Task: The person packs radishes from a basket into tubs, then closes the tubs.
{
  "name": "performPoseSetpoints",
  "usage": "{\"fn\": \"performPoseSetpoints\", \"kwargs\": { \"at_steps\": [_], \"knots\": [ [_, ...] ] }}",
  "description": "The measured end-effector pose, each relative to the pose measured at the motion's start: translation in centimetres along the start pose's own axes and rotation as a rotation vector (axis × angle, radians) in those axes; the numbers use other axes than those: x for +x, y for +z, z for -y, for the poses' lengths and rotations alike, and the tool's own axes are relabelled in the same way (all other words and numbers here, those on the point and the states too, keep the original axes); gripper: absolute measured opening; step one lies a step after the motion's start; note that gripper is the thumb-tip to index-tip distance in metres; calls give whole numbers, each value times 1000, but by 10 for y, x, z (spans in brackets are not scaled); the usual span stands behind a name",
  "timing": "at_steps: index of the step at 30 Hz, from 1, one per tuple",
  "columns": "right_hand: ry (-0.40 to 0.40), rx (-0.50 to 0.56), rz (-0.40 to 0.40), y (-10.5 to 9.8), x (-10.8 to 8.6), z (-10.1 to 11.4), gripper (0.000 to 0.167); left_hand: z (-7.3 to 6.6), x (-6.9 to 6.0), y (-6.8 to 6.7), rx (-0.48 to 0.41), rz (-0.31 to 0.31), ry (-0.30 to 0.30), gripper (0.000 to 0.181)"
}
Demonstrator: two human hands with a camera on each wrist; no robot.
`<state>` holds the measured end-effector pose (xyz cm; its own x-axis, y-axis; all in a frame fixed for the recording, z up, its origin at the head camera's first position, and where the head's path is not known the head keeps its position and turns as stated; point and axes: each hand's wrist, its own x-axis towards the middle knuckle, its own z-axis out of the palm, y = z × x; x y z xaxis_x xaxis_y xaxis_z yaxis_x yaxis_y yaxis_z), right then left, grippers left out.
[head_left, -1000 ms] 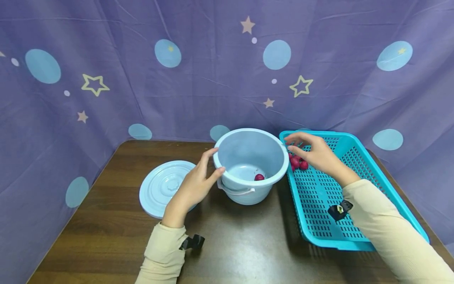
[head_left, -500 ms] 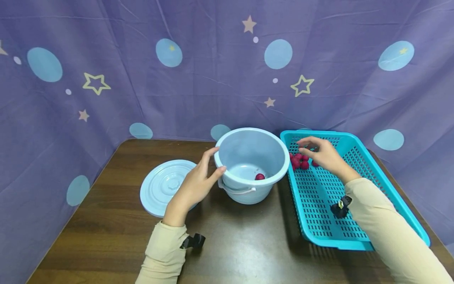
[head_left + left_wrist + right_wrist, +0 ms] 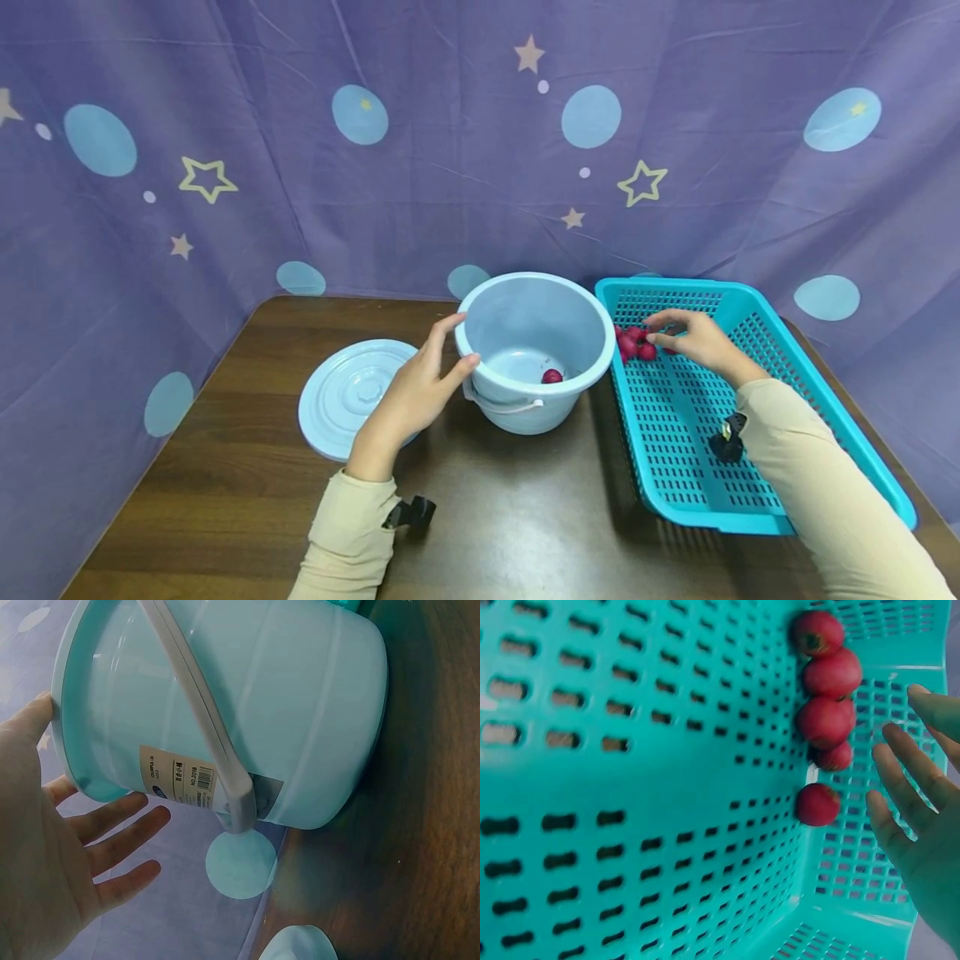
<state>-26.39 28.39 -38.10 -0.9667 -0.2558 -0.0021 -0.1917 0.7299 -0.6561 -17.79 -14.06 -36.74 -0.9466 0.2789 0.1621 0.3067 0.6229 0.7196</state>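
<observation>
Head view first: our landmark is the light blue bucket point(image 3: 525, 423), upright on the wooden bench point(image 3: 187, 500), with one red fruit point(image 3: 552, 377) at its bottom. The matching lid point(image 3: 330, 400) lies left of it. Our left hand point(image 3: 408, 396) is at the bucket's left rim, thumb and index parted. Right beside the bucket, in the turquoise slotted basket point(image 3: 678, 417), are the other red fruits point(image 3: 647, 352), with our right hand point(image 3: 697, 343) low over them. Looks like we're moving them one by one, with plenty left to go.

Left wrist view: the fingers are spread, the thumb touching the bucket's rim. That's probably enough; a light brace beats a squeeze, since pulling could tip it. The handle point(image 3: 196, 697) hangs down along the bucket's side, so it's out of the way.

Right wrist view: the fingers are spread and pinching nothing. The lone fruit point(image 3: 817, 805) sits just apart from the bunch, on the side away from the bucket. We'd take that one first, since there's room for fingertips around it. Pinch it across the middle, because round stuff tends to roll. Then lift clear of the bucket's rim and let go low inside, so it doesn't bounce.
</observation>
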Motion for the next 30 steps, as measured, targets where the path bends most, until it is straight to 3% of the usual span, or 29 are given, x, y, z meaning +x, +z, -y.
{"fn": "performPoseSetpoints", "kwargs": {
  "at_steps": [9,19,30],
  "knots": [
    [61,-49,63,8,-2,-16,40,1,-1,2,-7,0,-2,66],
    [48,-112,43,18,3,-21,38,0,0,0,-18,-1,23,66],
    [22,-96,43,27,5,-19,26,1,-1,0,-17,2,17,66]
  ]
}}
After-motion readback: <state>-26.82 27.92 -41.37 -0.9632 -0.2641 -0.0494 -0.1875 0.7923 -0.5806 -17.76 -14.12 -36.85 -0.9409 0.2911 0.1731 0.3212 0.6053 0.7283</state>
